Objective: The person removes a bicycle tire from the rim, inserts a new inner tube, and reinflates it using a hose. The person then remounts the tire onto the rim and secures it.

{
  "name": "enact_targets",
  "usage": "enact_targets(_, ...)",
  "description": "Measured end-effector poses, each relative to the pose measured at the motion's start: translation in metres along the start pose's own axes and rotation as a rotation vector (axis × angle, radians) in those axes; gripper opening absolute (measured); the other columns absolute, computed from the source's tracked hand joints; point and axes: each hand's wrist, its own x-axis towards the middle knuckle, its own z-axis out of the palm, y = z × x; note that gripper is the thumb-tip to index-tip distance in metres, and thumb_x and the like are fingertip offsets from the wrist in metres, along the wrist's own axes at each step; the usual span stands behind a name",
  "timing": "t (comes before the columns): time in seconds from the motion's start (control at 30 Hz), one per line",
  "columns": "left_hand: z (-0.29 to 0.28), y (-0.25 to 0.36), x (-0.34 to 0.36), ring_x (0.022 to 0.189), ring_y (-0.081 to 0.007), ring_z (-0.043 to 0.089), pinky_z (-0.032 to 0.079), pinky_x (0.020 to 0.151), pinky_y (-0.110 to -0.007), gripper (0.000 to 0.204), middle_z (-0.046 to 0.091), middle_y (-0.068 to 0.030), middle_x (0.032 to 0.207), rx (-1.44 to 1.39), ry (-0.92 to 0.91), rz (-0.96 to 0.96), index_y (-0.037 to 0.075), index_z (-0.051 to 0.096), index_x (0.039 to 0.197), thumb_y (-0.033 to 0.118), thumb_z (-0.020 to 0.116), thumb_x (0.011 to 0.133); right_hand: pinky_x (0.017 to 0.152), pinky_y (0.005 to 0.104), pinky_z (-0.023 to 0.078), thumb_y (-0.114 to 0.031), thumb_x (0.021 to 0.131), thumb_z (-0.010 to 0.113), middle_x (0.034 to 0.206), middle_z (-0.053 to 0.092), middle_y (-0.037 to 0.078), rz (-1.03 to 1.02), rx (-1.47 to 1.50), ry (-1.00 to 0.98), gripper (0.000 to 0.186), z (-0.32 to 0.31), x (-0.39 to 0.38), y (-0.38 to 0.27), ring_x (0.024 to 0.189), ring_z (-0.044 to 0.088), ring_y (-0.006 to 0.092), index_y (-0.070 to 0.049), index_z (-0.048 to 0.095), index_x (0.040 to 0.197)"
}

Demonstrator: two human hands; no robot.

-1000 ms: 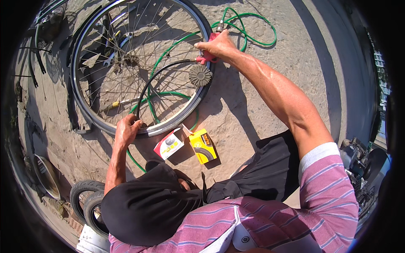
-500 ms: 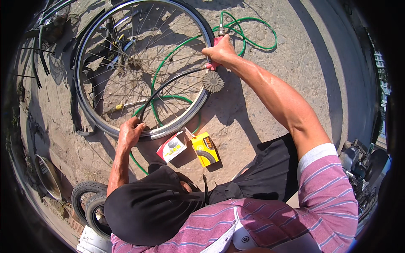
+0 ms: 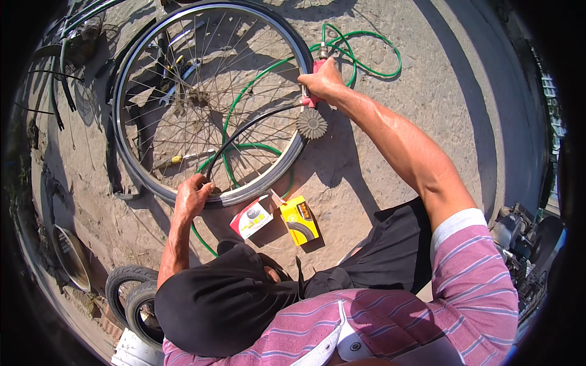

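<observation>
A spoked bicycle wheel with its tyre (image 3: 244, 193) lies flat on the ground before me. At its near edge my left hand (image 3: 193, 196) has its fingers curled at the rim, around the end of a black air hose (image 3: 264, 112); the valve there is hidden. My right hand (image 3: 324, 79) grips a red tyre inflator (image 3: 309, 102) beside the wheel's right edge. Its round gauge (image 3: 312, 124) sits in a grey toothed cover, face unseen. A green air hose (image 3: 390, 74) joins the inflator's far end and also runs beneath the spokes.
Close to the tyre are a red-and-white box (image 3: 252, 219) and an open yellow box (image 3: 300, 222). Wrenches (image 3: 174, 91) and a yellow-handled tool (image 3: 177, 160) lie under the spokes. Small tyres (image 3: 116, 293) and a basin (image 3: 70, 256) are at left; machinery (image 3: 519, 232) at right.
The whole view has shifted slightly. Both hands keep their places on the hose end and the inflator, with little other visible movement.
</observation>
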Motion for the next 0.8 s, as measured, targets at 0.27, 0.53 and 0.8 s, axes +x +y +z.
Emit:
enact_targets(0.27, -0.001, 0.004, 0.002, 0.071, -0.024, 0.071, 0.055, 0.067, -0.04, 0.028, 0.072, -0.015, 0.077, -0.023, -0.016, -0.03, -0.003, 0.072, 0.1, 0.024, 0.077, 0.094, 0.096, 0.0432, 0.06, -0.029, 0.072, 0.089, 0.125, 0.067, 0.031, 0.022, 0.01, 0.021, 0.097, -0.005, -0.005, -0.001, 0.113, 0.072, 0.0384, 0.014, 0.038, 0.142)
enact_targets(0.53, 0.001, -0.003, 0.001, 0.069, -0.019, 0.069, 0.053, 0.065, -0.037, 0.025, 0.073, -0.0118, 0.076, -0.053, 0.017, -0.015, -0.002, 0.071, 0.097, 0.022, 0.077, 0.094, 0.103, 0.0465, 0.057, -0.031, 0.072, 0.087, 0.131, 0.064, 0.032, -0.016, -0.06, 0.057, 0.1, -0.004, -0.005, -0.006, 0.121, 0.068, 0.0421, 0.01, 0.035, 0.146)
enact_targets(0.8, 0.001, 0.005, 0.001, 0.067, -0.0173, 0.068, 0.053, 0.063, -0.036, 0.025, 0.072, -0.0101, 0.074, -0.057, 0.014, -0.004, -0.003, 0.071, 0.096, 0.021, 0.076, 0.095, 0.1, 0.0472, 0.058, -0.031, 0.073, 0.086, 0.13, 0.064, 0.034, -0.028, -0.04, 0.043, 0.101, -0.006, -0.005, -0.001, 0.119, 0.069, 0.0438, 0.012, 0.033, 0.147)
